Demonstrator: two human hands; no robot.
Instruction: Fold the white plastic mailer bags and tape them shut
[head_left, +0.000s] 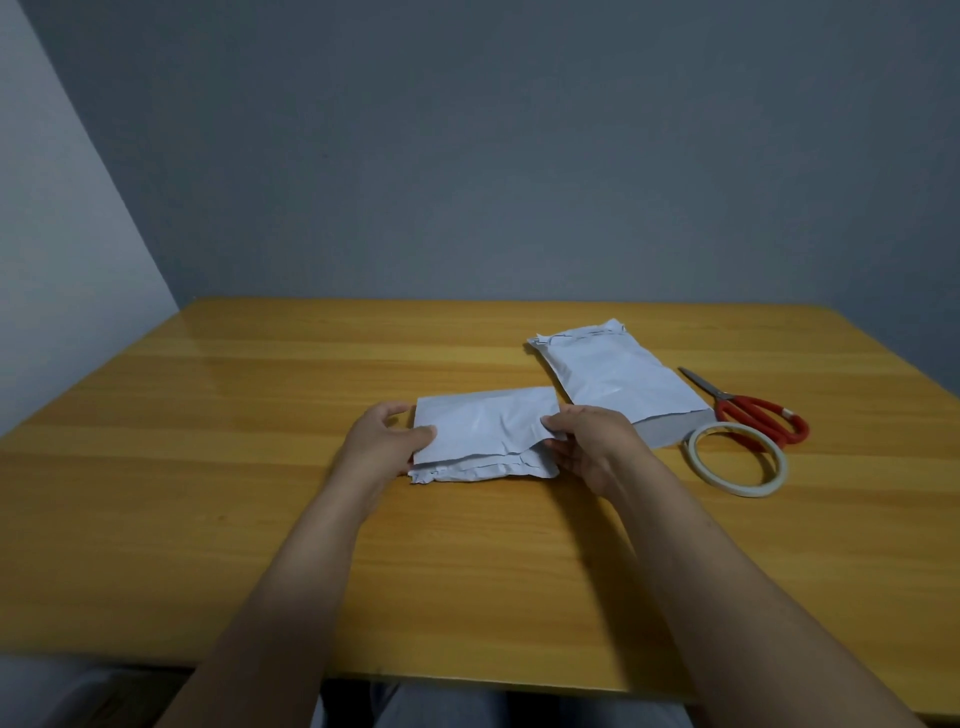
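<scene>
the person sits at a wood table (208, 519) w/ a white mailer bag (483, 431) in front, folded over on itself. the left hand (387, 441) pinches the bag's left edge, thumb on top, and the right hand (587, 441) pinches the right edge the same way. a second bag (618, 379) lies just behind to the right, prob not taped yet, hard to tell. the tape roll (737, 460) and red scissors (753, 413) sit near the right hand. the fold looks springy, so if either hand lets go to reach for tape, the flap could pop open or the slick bag could slide.
</scene>
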